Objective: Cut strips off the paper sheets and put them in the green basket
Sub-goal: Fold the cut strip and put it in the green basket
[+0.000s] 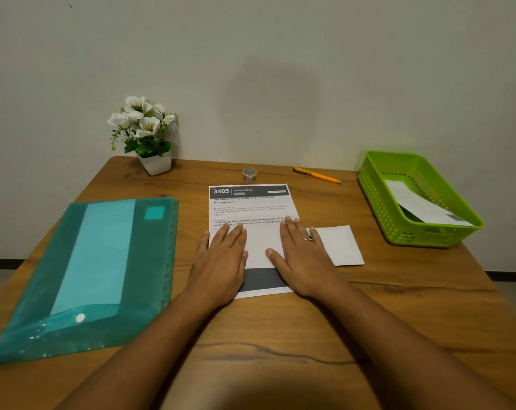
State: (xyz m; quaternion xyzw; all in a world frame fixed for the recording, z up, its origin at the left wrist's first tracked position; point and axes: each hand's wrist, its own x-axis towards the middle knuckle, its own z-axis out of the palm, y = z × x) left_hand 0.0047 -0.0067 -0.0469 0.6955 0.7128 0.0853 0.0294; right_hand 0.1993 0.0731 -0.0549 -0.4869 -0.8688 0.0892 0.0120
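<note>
Both palms down, nothing gripped: left hand (pixel 221 258) and right hand (pixel 302 255) press flat, fingers straight, on the lower half of the paper sheet (pixel 252 207). Sheet lies mid-table (pixel 280 344), print up, header at its 12 o'clock end, dark band at 6 o'clock between the wrists.

Risks, my read:
- No scissors or blade plainly in view. Orange tool (pixel 317 175) at 1 o'clock of the sheet could be a pen or a cutter, cannot tell. If it's a pen, strips get torn, and a tear wanders unless creased hard first.
- Lifting either palm frees the sheet. Loose paper on smooth wood can skate or rotate, so the cut line goes crooked.
- White paper piece (pixel 344 245) at 3 o'clock sits against the right hand, its near edge hidden by the fingers. A careless sweep could shove it away.
- Green basket (pixel 369 187) is at 2 o'clock, well apart, near the table's right edge, with a paper piece (pixel 419 207) already inside. A light strip dropped from height may drift and miss.

Around: tape roll (pixel 249 174) at 12 o'clock, near the sheet's top edge. Potted flowers (pixel 150 134) at 11. Teal folder (pixel 102 261) at 9, near the left hand. Only the white piece lies between right hand and basket.
</note>
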